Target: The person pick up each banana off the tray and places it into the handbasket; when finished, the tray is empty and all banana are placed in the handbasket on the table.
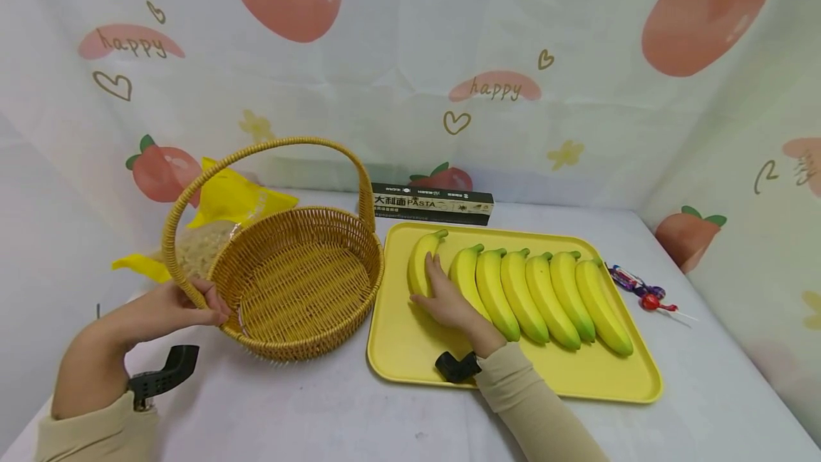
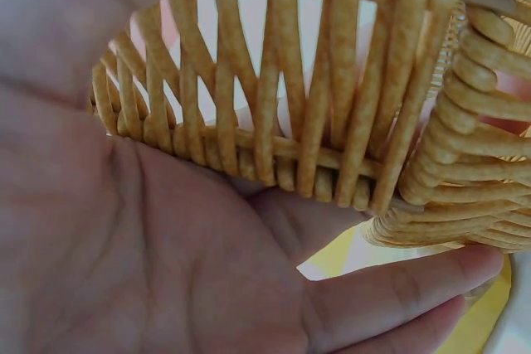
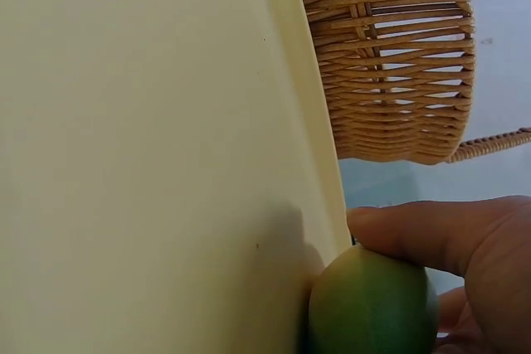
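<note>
My left hand (image 1: pixel 192 309) grips the near-left rim of a round wicker basket (image 1: pixel 304 344) with a tall arched handle. In the left wrist view, thumb and fingers lie on either side of the woven wall (image 2: pixel 282 97), with some fingers stretched beneath it. The basket holds nothing. On the yellow tray (image 1: pixel 410 358), my right hand (image 1: pixel 449 301) pinches the leftmost banana (image 1: pixel 420 259), its thumb on the left side and fingers on the right. The right wrist view shows the banana's greenish tip (image 3: pixel 373 304) between thumb and fingers, close against the tray surface (image 3: pixel 149 138).
Several more bananas (image 1: pixel 535 298) lie in a row right of the held one. A dark pasta box (image 1: pixel 432 205) stands behind the tray. Left of the basket's back is a yellow-and-clear bag (image 1: pixel 237 198). Wrapped candy (image 1: pixel 625 279) and a red lollipop (image 1: pixel 651 302) lie off the tray's right edge.
</note>
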The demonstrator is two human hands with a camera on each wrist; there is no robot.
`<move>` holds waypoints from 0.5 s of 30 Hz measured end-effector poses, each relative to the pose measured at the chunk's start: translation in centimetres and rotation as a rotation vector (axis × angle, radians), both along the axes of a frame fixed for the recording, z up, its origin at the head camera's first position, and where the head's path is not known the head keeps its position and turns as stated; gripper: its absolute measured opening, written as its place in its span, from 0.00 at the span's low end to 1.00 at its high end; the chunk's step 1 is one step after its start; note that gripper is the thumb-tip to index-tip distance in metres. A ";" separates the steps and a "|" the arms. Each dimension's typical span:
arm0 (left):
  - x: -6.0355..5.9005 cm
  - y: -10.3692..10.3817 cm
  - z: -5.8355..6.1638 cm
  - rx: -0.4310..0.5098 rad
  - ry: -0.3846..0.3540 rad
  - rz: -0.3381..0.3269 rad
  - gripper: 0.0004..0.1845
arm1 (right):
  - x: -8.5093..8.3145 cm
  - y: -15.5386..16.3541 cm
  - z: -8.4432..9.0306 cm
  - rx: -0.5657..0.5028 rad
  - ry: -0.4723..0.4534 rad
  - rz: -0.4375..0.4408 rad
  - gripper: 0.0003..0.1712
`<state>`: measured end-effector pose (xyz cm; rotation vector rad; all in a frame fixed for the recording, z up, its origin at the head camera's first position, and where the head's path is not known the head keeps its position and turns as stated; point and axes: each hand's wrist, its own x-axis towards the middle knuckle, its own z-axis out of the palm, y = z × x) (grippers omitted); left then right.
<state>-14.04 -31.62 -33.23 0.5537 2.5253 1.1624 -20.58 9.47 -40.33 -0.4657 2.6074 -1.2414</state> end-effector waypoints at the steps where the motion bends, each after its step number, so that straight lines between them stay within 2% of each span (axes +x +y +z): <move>1: 0.0 0.0 0.0 -0.003 -0.001 0.002 0.05 | 0.0 0.0 0.0 0.002 0.003 0.006 0.47; 10: 0.3 0.0 0.2 -0.008 -0.010 0.021 0.05 | 0.2 -0.1 0.1 0.003 0.027 0.038 0.46; 15: 0.3 0.2 0.0 -0.026 -0.014 0.044 0.06 | 0.2 0.0 0.3 -0.063 -0.011 0.029 0.44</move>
